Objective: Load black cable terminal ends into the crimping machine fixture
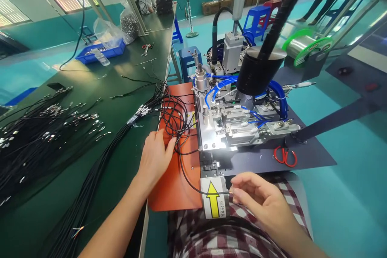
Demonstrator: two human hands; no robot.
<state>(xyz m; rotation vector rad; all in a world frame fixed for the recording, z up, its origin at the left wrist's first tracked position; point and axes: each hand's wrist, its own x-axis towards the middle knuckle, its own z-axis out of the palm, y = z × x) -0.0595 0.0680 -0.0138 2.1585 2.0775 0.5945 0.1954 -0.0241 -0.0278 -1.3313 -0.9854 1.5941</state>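
Observation:
My right hand (256, 193) pinches the end of a thin black cable (189, 183) between thumb and fingertips, just above my lap. From there the cable curves left and up into a loose tangle of black cables (173, 117) on the orange plate (173, 193). My left hand (157, 153) rests at the near edge of that tangle, its thumb against the cables and its fingers partly hidden. Beyond the plate stands a metal machine (211, 129) with air cylinders and blue tubes. A label with a yellow arrow (214, 203) lies below the held cable.
A tied bundle of black cables (121, 135) and a pile of cables (54, 129) lie on the green table (121, 217). Red-handled scissors (284, 156) lie right of the machine. A black cylinder (260, 70) overhangs it. A blue tray (101, 51) stands farther back.

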